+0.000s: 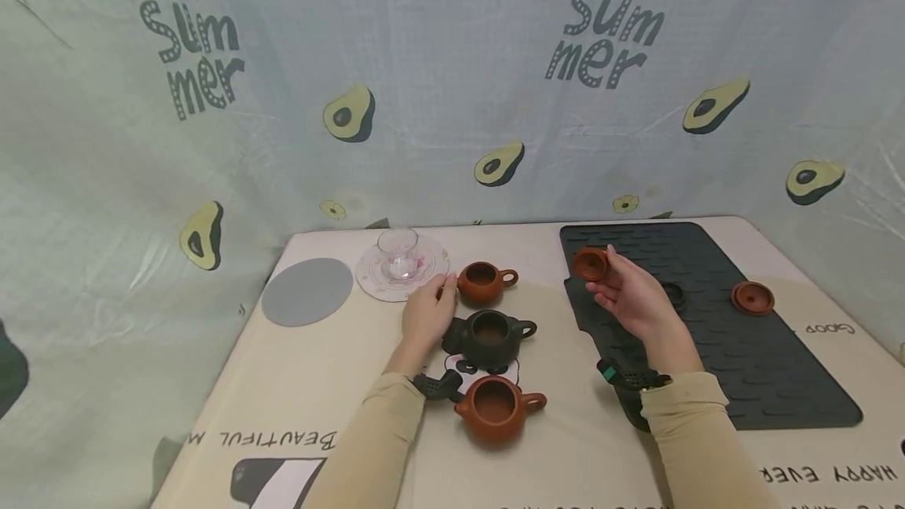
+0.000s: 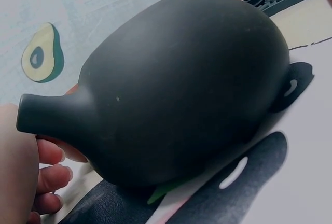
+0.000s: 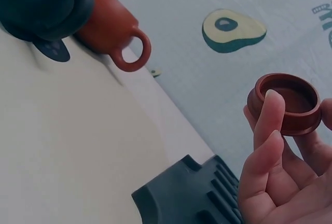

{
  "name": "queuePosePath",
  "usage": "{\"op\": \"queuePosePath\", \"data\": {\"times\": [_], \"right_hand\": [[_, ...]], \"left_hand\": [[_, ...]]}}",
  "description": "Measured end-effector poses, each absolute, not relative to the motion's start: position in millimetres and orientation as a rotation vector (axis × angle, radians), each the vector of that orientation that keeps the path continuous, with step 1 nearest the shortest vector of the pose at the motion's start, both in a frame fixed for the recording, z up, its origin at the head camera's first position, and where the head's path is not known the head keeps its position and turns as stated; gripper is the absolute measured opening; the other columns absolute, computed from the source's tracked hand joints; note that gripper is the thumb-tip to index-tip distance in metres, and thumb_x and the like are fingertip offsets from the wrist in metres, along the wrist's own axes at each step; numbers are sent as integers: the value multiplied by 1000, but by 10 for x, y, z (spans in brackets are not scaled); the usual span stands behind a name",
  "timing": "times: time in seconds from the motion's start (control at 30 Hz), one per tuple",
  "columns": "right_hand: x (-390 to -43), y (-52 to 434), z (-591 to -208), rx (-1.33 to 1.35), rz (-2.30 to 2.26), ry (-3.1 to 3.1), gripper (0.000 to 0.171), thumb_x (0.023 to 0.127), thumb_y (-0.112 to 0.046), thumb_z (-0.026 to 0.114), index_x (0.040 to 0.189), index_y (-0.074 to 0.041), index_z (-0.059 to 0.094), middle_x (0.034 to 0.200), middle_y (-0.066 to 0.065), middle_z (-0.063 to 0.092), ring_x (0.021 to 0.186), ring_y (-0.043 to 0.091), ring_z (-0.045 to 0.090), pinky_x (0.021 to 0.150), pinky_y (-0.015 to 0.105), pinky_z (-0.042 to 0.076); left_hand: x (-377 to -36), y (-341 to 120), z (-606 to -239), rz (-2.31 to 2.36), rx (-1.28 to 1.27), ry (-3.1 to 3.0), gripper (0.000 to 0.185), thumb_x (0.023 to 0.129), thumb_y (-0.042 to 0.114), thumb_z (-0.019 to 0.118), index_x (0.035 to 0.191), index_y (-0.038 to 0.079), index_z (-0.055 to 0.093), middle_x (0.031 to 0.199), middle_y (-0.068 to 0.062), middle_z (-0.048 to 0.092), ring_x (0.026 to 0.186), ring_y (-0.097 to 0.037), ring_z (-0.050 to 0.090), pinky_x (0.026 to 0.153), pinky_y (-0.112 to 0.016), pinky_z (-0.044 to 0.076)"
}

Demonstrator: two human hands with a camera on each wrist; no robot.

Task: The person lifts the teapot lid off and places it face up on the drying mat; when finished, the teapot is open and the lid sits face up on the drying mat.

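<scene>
My right hand (image 1: 639, 301) pinches a small reddish-brown teapot lid (image 3: 288, 105) by its edge, hollow side turned toward me, above the dark mat. On the left, my left hand (image 1: 426, 313) holds the spout side of the far reddish-brown teapot (image 1: 481, 283), its fingers (image 2: 52, 177) curled there. That teapot is lidless, with its handle to the right. Nearer me stands a lidless black teapot (image 1: 491, 338), which fills much of the left wrist view and hides part of my left hand's grip. Closest is another lidless reddish-brown teapot (image 1: 495, 411).
The dark ribbed mat (image 1: 742, 383) carries a reddish-brown lid (image 1: 752, 298) and a black lid (image 1: 674, 296), partly behind my right hand. At the back left, a glass cup (image 1: 399, 254) stands on a patterned round plate (image 1: 375, 281), beside a grey disc (image 1: 307, 292). A printed curtain (image 1: 424, 61) hangs behind.
</scene>
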State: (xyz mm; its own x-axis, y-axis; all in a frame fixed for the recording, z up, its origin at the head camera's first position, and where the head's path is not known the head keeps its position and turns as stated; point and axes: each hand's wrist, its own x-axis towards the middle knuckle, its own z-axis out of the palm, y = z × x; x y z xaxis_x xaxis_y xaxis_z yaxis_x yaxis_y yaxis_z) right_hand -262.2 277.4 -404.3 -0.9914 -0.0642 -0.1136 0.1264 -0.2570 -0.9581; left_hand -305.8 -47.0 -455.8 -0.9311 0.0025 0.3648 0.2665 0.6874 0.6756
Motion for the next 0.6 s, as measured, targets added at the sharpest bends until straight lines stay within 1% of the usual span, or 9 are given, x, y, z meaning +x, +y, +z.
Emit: {"op": "queuePosePath", "data": {"times": [0.1,0.23,0.37,0.43,0.5,0.57,0.6], "right_hand": [[-2635,2771,-4045,70,-2384,1852,44,94,-44,46,126,-13,43,99,3,62,83,16,59,75,28,44],[-2656,2751,-4042,70,-2343,1905,46,93,-44,48,126,-12,42,102,4,58,81,16,56,74,29,43],[-2663,2741,-4041,179,-2302,2021,49,89,-45,56,124,-13,44,107,6,52,78,15,54,70,27,44],[-2661,2729,-4044,250,-2265,2093,54,86,-44,61,126,-13,44,111,7,50,79,17,52,71,28,44],[-2654,2721,-4056,320,-2215,2170,61,82,-44,66,129,-13,42,114,7,47,85,20,51,74,31,44],[-2636,2717,-4077,372,-2134,2265,68,80,-46,68,132,-13,39,117,7,46,91,24,48,78,34,42],[-2626,2719,-4093,395,-2079,2327,71,79,-48,68,133,-13,39,117,8,47,93,26,47,78,34,42]], "left_hand": [[-3046,-486,-4540,-1111,-199,-2556,35,97,42,40,72,21,53,65,4,52,63,-19,49,58,-35,36],[-3032,-508,-4517,-1119,-189,-2554,35,97,41,41,71,21,52,64,3,51,62,-20,49,58,-35,35],[-3045,-499,-4519,-1123,-212,-2557,35,97,42,40,71,20,52,64,3,51,61,-19,48,57,-35,35],[-3048,-488,-4522,-1132,-218,-2549,36,97,41,40,71,20,53,63,2,50,61,-19,48,56,-35,34],[-3056,-474,-4531,-1129,-223,-2547,35,97,42,40,72,20,53,64,2,51,62,-19,48,57,-35,35],[-3057,-458,-4547,-1123,-221,-2557,35,97,42,40,73,21,53,65,2,51,63,-20,49,58,-36,35],[-3057,-451,-4557,-1120,-220,-2563,35,97,42,40,73,21,53,65,2,51,64,-20,49,59,-36,36]]}}
